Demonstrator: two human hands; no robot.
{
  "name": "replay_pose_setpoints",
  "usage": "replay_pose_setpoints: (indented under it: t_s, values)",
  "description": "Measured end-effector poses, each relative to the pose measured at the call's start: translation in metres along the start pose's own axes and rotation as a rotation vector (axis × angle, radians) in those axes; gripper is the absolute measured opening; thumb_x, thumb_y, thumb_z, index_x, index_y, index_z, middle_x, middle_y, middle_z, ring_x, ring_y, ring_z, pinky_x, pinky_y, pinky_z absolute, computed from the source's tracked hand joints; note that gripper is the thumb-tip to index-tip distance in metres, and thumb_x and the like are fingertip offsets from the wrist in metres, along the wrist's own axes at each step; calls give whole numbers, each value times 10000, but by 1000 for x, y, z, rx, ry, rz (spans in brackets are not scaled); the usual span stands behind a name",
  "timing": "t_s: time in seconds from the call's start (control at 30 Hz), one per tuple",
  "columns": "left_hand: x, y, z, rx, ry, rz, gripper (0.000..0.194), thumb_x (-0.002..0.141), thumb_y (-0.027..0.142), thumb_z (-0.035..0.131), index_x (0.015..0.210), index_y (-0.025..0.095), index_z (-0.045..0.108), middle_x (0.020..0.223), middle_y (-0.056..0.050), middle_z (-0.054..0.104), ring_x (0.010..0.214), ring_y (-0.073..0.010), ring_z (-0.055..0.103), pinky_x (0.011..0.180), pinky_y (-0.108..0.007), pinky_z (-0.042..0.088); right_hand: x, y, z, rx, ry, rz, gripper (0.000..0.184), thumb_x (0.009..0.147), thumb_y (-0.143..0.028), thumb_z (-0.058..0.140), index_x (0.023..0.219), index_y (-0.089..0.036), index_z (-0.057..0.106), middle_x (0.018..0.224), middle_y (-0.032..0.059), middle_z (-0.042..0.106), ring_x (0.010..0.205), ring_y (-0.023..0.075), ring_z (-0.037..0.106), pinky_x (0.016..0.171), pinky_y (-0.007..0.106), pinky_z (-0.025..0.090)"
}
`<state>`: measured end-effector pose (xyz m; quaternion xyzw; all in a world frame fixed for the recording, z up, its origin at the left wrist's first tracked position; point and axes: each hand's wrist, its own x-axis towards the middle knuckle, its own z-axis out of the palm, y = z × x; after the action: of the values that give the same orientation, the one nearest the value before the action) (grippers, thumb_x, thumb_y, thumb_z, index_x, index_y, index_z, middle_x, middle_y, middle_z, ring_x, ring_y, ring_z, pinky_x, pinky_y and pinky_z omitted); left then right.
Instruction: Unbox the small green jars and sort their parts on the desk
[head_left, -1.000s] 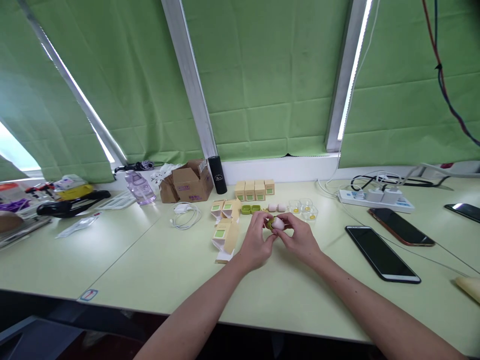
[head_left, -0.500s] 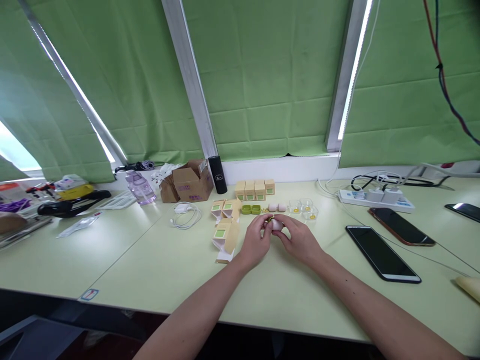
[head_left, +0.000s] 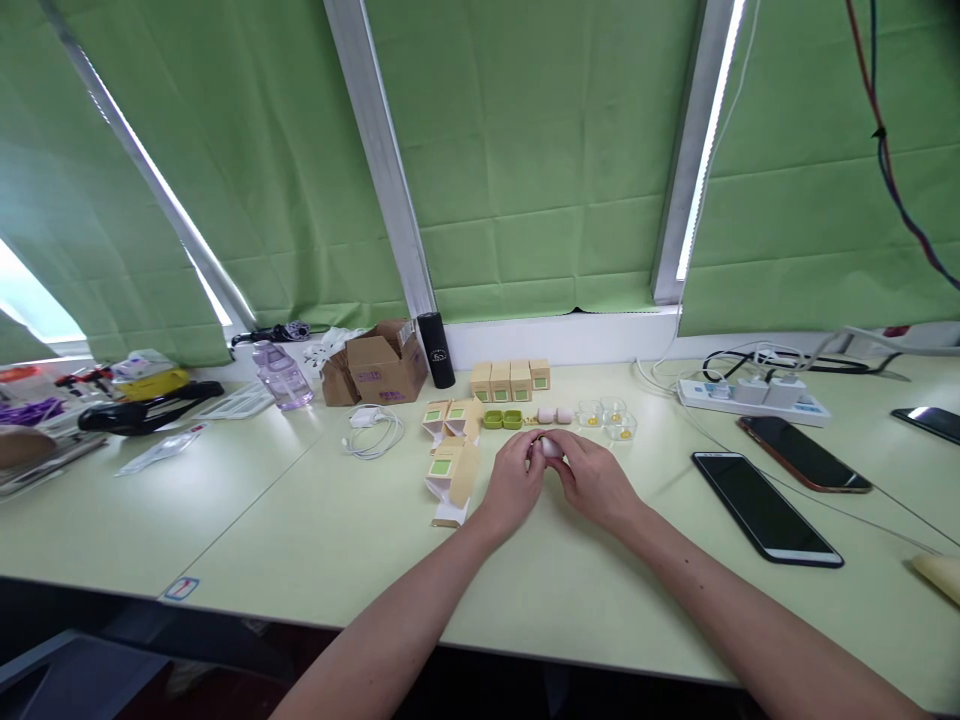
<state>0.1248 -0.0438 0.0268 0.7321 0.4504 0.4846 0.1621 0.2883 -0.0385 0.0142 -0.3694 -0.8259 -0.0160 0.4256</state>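
Between the fingertips of both hands is a small, pale pink rounded piece (head_left: 551, 448), largely covered by the fingers. My left hand (head_left: 516, 472) is closed on its left side, and my right hand (head_left: 596, 474) grips it from the right. Just beyond the hands lie similar pale pink pieces (head_left: 555, 415), with a green part at their left end. Two small green square cups (head_left: 502, 419) sit left of these. To the right stand several clear plastic cups (head_left: 621, 430) with yellow spots inside. Opened cardboard boxes (head_left: 452, 470) with green squares lie left of my left hand.
Several closed small boxes (head_left: 510, 381) stand at the back, near a black cylinder (head_left: 436, 350) and a larger carton (head_left: 384, 363). A white cable (head_left: 375, 432) lies coiled at left. Phones (head_left: 765, 507) and a power strip (head_left: 754, 400) occupy the right side. The table's front edge runs below my forearms.
My fingers have closed further over the pale pink piece, so less of it shows. Both hands stay in nearly the same place, and the things on the table have not moved.
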Motion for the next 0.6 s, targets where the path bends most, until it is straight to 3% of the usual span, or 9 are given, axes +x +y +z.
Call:
replay_pose_setpoints:
  t_s: [0.43, 0.6]
  values:
    - [2, 2, 2, -90, -53, -102, 352, 1060, 295, 371, 1082, 219, 714, 986, -70, 758, 841, -202, 705, 802, -355, 583, 1, -1, 7, -79, -24, 70, 238, 1046, -222, 385, 1236, -193, 525, 1100, 144, 727, 926, 285, 712, 726, 391, 565]
    - [3, -1, -1, -77, -42, -102, 316, 1046, 318, 433, 1111, 220, 726, 1056, -84, 747, 943, -224, 699, 869, -380, 572, -1, 4, 8, 9, -21, 106, 251, 1040, -259, 410, 1254, -205, 529, 1126, 141, 722, 933, 286, 719, 741, 406, 579]
